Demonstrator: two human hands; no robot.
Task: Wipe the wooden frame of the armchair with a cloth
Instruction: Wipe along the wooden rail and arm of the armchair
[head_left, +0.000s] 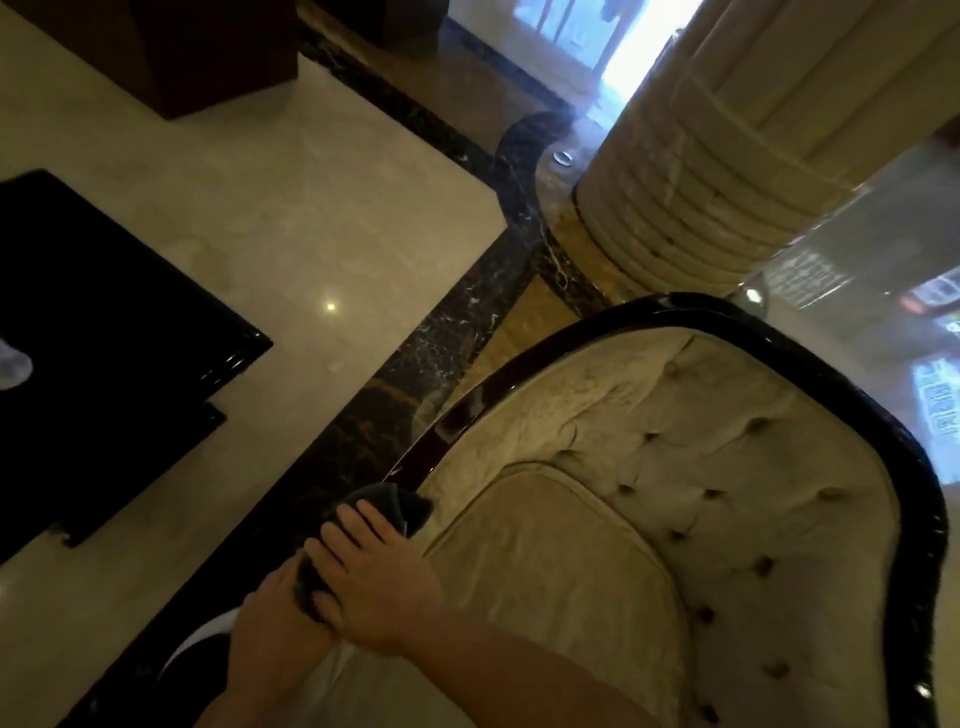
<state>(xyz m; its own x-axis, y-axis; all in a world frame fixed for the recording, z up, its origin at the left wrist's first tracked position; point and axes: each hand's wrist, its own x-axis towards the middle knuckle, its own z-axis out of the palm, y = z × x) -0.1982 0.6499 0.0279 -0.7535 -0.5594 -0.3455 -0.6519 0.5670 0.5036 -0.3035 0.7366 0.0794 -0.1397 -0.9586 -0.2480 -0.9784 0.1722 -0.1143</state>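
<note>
The armchair has beige tufted upholstery (727, 467) and a dark glossy wooden frame (467, 410) that curves round its back and arms. A dark grey cloth (397, 501) lies on the frame's left arm, at the lower middle of the head view. My right hand (374, 577) reaches in from the lower right and presses flat on the cloth, fingers spread. Just behind it, my left hand (280, 616) grips the cloth's near end. The frame under both hands is hidden.
A black glossy table (104, 338) stands on the pale marble floor at the left. A dark marble band (415, 364) runs along the chair's left side. A ribbed cream column (727, 182) rises behind the chair, and dark wooden furniture (208, 52) stands at the top left.
</note>
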